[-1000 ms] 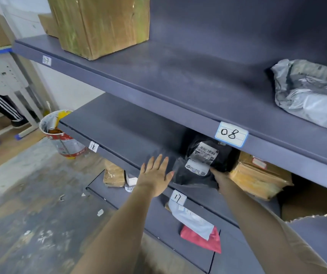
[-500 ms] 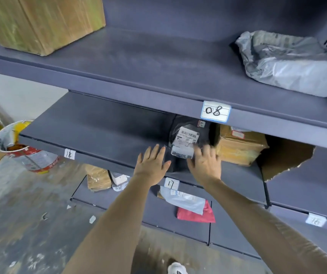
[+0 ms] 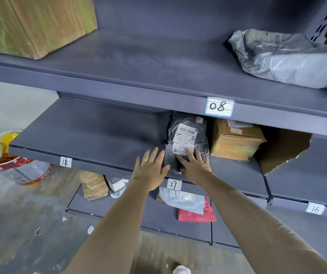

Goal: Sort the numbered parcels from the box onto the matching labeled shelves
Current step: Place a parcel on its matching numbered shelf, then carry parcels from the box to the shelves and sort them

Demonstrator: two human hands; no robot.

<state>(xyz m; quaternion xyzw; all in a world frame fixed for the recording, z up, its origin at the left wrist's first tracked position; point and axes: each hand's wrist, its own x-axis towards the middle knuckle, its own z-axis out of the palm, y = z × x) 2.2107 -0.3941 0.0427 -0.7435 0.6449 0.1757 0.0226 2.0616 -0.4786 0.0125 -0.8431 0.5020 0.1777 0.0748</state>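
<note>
A black plastic parcel (image 3: 187, 135) with white shipping labels and a small "17" sticker lies on the middle shelf (image 3: 91, 139), above the "17" label (image 3: 174, 184) on the shelf edge. My right hand (image 3: 195, 165) rests flat on the parcel's near end, fingers spread, not clasping it. My left hand (image 3: 150, 169) is open just left of the parcel, its fingertips at the parcel's edge. A brown taped box (image 3: 235, 139) stands right of the black parcel.
The top shelf, labelled "08" (image 3: 219, 106), carries a large cardboard box (image 3: 34, 22) and a grey bag (image 3: 289, 58). Labels "18" (image 3: 65, 162) and "16" (image 3: 315, 209) mark other sections. The bottom shelf holds a brown packet (image 3: 94, 185), a white bag (image 3: 184, 200) and a red one (image 3: 198, 214). A paint bucket (image 3: 10, 159) stands left.
The right hand has let go of the black parcel and now lies flat on its near end. The parcel sits further in on the shelf. The view swung right.
</note>
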